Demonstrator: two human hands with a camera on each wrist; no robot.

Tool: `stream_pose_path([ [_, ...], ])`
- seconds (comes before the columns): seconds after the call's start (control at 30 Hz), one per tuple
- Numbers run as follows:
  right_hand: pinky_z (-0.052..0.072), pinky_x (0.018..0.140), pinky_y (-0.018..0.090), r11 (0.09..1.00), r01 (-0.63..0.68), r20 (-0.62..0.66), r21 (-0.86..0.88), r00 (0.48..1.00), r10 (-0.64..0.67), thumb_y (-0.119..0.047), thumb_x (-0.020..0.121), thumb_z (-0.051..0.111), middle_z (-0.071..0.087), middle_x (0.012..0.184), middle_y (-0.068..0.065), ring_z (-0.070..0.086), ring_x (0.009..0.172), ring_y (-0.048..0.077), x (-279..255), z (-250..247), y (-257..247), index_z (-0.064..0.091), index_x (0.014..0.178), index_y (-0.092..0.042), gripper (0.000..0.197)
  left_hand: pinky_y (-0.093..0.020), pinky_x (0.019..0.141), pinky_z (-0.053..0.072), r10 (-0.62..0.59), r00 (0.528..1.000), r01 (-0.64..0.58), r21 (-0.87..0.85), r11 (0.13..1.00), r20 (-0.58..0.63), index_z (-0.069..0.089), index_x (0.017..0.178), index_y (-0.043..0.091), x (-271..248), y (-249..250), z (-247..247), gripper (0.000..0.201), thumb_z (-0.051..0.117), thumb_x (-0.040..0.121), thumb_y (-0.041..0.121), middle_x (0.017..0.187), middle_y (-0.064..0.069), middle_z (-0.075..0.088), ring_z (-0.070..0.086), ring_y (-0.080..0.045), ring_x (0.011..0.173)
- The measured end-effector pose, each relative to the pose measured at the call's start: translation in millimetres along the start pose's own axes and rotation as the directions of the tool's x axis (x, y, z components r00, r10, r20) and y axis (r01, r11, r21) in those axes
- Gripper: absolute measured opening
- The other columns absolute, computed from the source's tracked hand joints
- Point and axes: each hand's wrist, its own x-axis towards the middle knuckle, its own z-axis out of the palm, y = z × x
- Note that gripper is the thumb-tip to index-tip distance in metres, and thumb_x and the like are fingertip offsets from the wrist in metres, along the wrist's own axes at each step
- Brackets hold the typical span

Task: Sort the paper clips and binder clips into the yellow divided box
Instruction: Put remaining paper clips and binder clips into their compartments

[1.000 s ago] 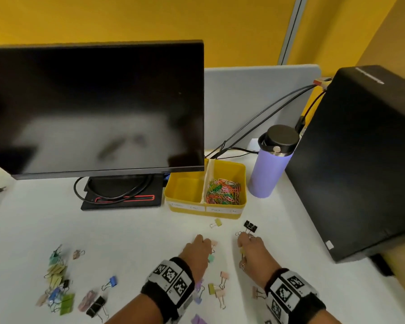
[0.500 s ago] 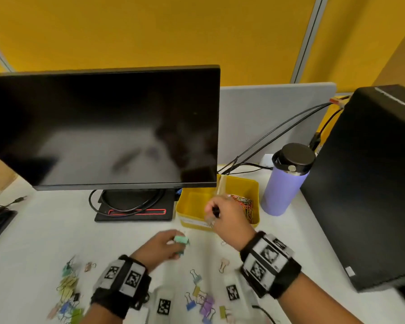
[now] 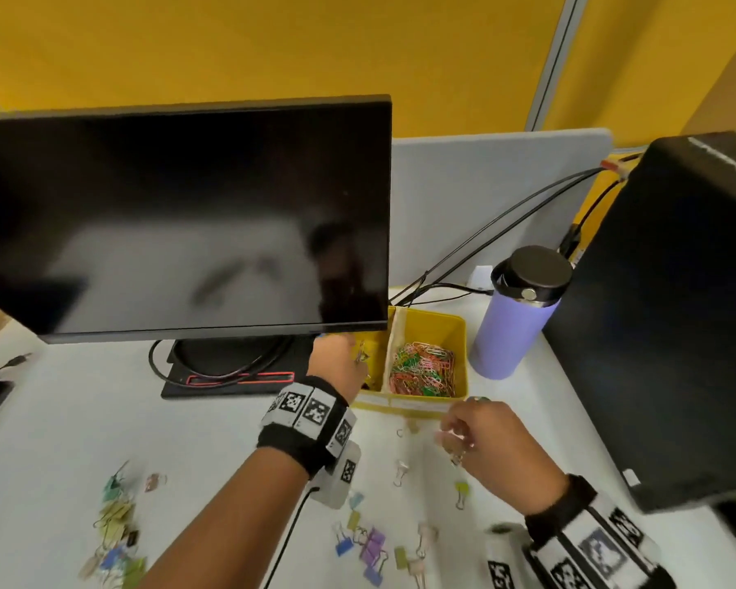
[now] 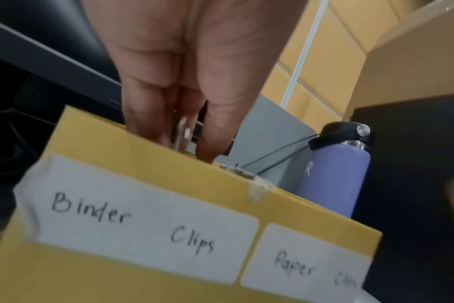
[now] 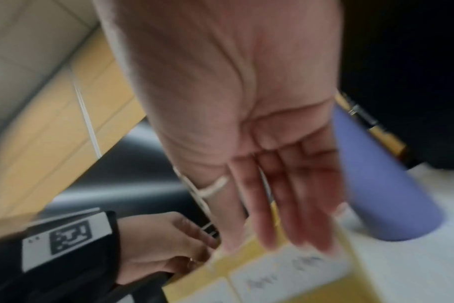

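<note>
Since half second ago, I see left hand (image 3: 336, 363) moved over yellow divided box (image 3: 459, 333), right hand (image 3: 485, 440) pulled back to box's front edge. Left hand pinches binder clip (image 4: 182, 134) above compartment labelled Binder Clips. Right hand released, fingers straight, holds nothing. Paper clips (image 3: 423, 369) fill box's right compartment. Loose binder clips (image 3: 370, 542) scattered on surface (image 3: 60, 418) in front of box. Purple bottle (image 3: 515, 320) right of box; monitor (image 3: 179, 218) left of box, behind it.

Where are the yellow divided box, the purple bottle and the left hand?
yellow divided box (image 3: 460, 333): head view, right wall.
purple bottle (image 3: 508, 333): head view, body.
left hand (image 3: 331, 362): head view, back of hand.
</note>
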Motion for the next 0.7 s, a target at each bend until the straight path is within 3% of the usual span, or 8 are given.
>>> stream_pose_path([
  [0.07, 0.038, 0.081, 0.022, 0.98, -0.121, 0.165, -0.158, 0.975, 0.147, -0.03, 0.089, 0.055, 0.059, 0.114, 0.002, 0.054, 0.107, 0.017, -10.4, 9.2, 21.7, 0.061, 0.112, -0.018, 0.027, -0.034, 0.098, 0.043, 0.005, 1.0, -0.006, 0.026, 1.0, 0.026, 0.061, 0.12, 0.006, -4.9, 3.5, 1.0, 0.033, 0.054, 0.09, 0.02, 0.124, -0.014, 0.062, 0.056, -0.029, 0.117],
  [0.13, 0.036, 0.101, 0.025, 0.973, -0.18, 0.22, -0.148, 0.953, 0.21, -0.032, 0.084, 0.063, 0.041, 0.139, 0.006, 0.042, 0.128, 0.019, -10.9, 22.2, 41.8, 0.045, 0.132, -0.017, 0.054, -0.032, 0.089, 0.048, 0.058, 0.997, -0.059, -0.011, 0.998, -0.052, 0.066, 0.11, 0.007, -17.1, 4.5, -0.3, 0.026, 0.05, 0.09, 0.015, 0.115, -0.013, 0.066, 0.061, -0.025, 0.096],
  [0.23, 0.018, 0.117, 0.026, 0.983, -0.182, 0.283, -0.039, 0.941, 0.186, -0.037, 0.071, 0.076, 0.005, 0.158, 0.005, 0.011, 0.146, 0.02, -4.7, 38.9, 60.4, 0.016, 0.147, -0.017, 0.099, -0.008, 0.061, 0.039, 0.368, 0.93, -0.362, -0.136, 0.922, 0.016, 0.075, 0.087, 0.008, -58.5, 13.2, 6.5, 0.019, 0.057, 0.083, 0.015, 0.085, -0.005, 0.074, 0.051, -0.004, 0.061],
  [0.3, 0.012, 0.12, 0.027, 0.987, -0.154, 0.336, -0.044, 0.928, 0.16, -0.039, 0.067, 0.079, -0.002, 0.159, 0.003, 0.002, 0.147, 0.018, -0.5, 47.0, 64.7, 0.006, 0.149, -0.019, 0.112, -0.011, 0.068, 0.041, 0.502, 0.823, -0.48, -0.146, 0.865, 0.267, 0.074, 0.095, 0.01, -82.1, 16.2, 26.6, 0.023, 0.057, 0.08, 0.015, 0.094, -0.007, 0.074, 0.059, -0.007, 0.074],
  [0.33, 0.012, 0.121, 0.03, 0.987, -0.148, 0.354, -0.055, 0.922, 0.158, -0.042, 0.065, 0.08, -0.002, 0.159, 0.002, 0.0, 0.147, 0.019, 1.3, 49.7, 65.0, 0.004, 0.149, -0.02, 0.116, -0.016, 0.084, 0.044, 0.51, 0.788, -0.503, -0.115, 0.856, 0.346, 0.071, 0.106, 0.011, -85.2, 13.7, 41.3, 0.029, 0.054, 0.083, 0.014, 0.112, -0.009, 0.069, 0.061, -0.013, 0.095],
  [0.43, 0.012, 0.122, 0.037, 0.987, -0.125, 0.384, -0.098, 0.911, 0.153, -0.049, 0.063, 0.078, 0.002, 0.159, 0.001, -0.001, 0.147, 0.022, 0.3, 55.7, 65.5, 0.007, 0.149, -0.023, 0.115, -0.037, 0.12, 0.021, 0.392, 0.778, -0.503, 0.112, 0.857, 0.491, 0.033, 0.145, 0.013, -81.6, 4.9, 75.8, 0.052, 0.041, 0.093, 0.019, 0.157, -0.009, 0.021, 0.019, -0.025, 0.145],
  [0.57, 0.016, 0.121, 0.035, 0.997, -0.038, 0.41, -0.065, 0.91, 0.061, -0.049, 0.073, 0.069, 0.01, 0.158, 0.0, 0.006, 0.146, 0.019, -18.0, 59.5, 64.9, 0.02, 0.146, -0.028, 0.091, -0.032, 0.123, 0.005, 0.377, 0.765, -0.521, 0.158, 0.839, 0.522, 0.018, 0.149, 0.011, -98.1, -5.1, 81.5, 0.055, 0.029, 0.1, 0.034, 0.16, -0.007, 0.004, 0.004, -0.022, 0.148],
  [0.7, 0.021, 0.119, 0.035, 0.988, 0.071, 0.497, -0.135, 0.868, 0.006, -0.047, 0.074, 0.07, 0.009, 0.158, -0.002, 0.006, 0.146, 0.017, -43.3, 60.3, 66.2, 0.022, 0.144, -0.035, 0.086, -0.037, 0.121, 0.013, 0.384, 0.707, -0.477, 0.0, 0.879, 0.595, 0.01, 0.151, 0.022, -138.6, -21.1, 81.7, 0.09, 0.047, 0.082, 0.066, 0.159, -0.002, 0.005, 0.002, -0.019, 0.148],
])
